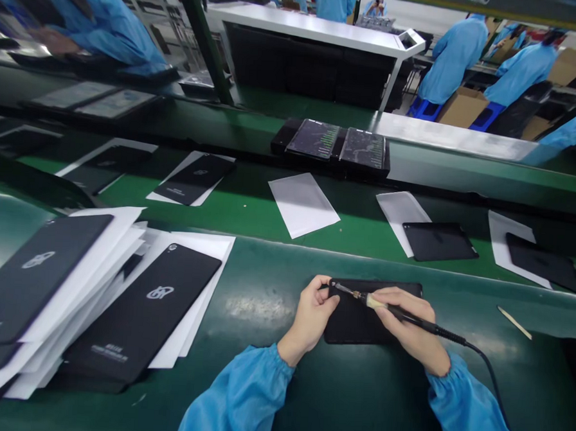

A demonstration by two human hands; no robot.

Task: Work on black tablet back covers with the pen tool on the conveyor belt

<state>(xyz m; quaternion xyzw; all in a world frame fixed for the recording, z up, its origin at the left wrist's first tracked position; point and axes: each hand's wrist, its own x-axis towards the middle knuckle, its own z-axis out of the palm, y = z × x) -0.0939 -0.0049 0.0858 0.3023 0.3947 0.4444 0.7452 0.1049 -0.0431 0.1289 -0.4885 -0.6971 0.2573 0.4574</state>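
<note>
A black tablet back cover [359, 325] lies flat on the green bench in front of me. My left hand [313, 316] pinches its upper left corner between thumb and fingers. In my right hand [412, 322] is a soldering iron [422, 322], held like a pen, its cable trailing down to the right. The iron's metal tip reaches the cover's upper left corner, close beside my left fingertips. Whether the tip touches the cover I cannot tell.
Black covers [158, 292] and white sheets are stacked at the left. A thin stick [514, 322] lies at the right. Behind, a green belt [250, 207] carries covers on white sheets; farther back sits a black tray with two screens [314, 140]. Co-workers in blue [453, 54] are beyond.
</note>
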